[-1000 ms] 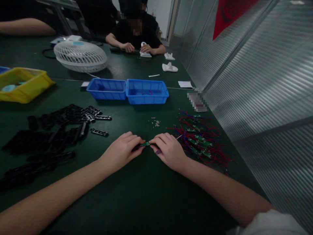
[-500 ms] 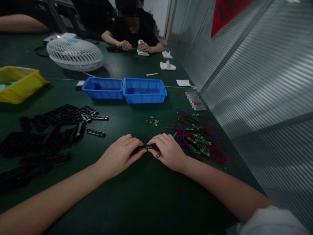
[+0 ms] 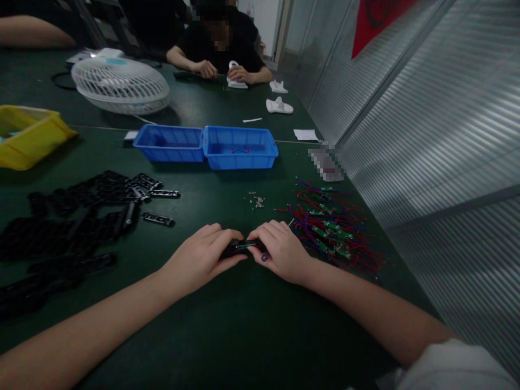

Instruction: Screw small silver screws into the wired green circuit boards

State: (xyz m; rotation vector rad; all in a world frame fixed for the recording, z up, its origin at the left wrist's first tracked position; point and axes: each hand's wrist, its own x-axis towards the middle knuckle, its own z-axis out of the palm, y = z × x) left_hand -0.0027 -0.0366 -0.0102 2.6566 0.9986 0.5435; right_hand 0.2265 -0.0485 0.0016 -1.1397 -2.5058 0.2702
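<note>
Both hands meet in front of me at a slim black plastic housing (image 3: 231, 247) with a strip of green circuit board (image 3: 245, 245) in it. My left hand (image 3: 207, 249) grips its left end between thumb and fingers. At the other end, my right hand (image 3: 280, 250) is closed, thumb below and fingers on top. A dark purple rounded end (image 3: 265, 257) shows under the right hand, and a thin metal rod (image 3: 291, 222) pokes out past its knuckles; whether they are one tool is hidden. Small screws (image 3: 258, 202) lie loose just beyond the hands.
Green circuit boards (image 3: 333, 227) with red and blue wires lie right. Black plastic housings (image 3: 81, 216) are heaped left. Two blue bins (image 3: 239, 162), a yellow bin (image 3: 36, 151) and a white fan (image 3: 122, 86) stand farther back. A co-worker's hands (image 3: 239, 74) hold a white part across the table.
My left thumb and fingers have spread slightly apart around the housing, showing more of it and its board. The right hand keeps nearly the same grip. The view has shifted slightly.
</note>
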